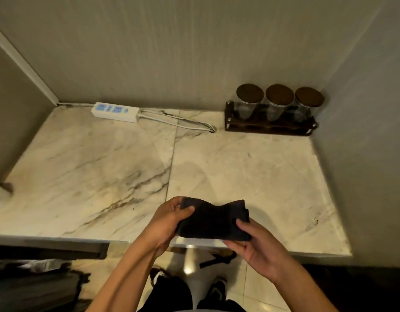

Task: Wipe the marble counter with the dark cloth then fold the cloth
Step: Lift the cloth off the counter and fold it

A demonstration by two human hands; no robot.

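Observation:
A dark cloth (213,220), folded into a thick small rectangle, is held just above the front edge of the marble counter (104,158). My left hand (169,221) grips its left end, thumb on top and fingers curled behind. My right hand (255,243) holds the right end from below, with the thumb pressed on the cloth's upper face. The cloth's top edge dips in the middle between the two hands.
A white power strip (115,111) with its cord (183,123) lies at the back of the counter. At the back right, a dark wooden rack (269,127) carries three lidded glass jars. Walls close in the back and right. A black bag (37,287) sits on the floor below left.

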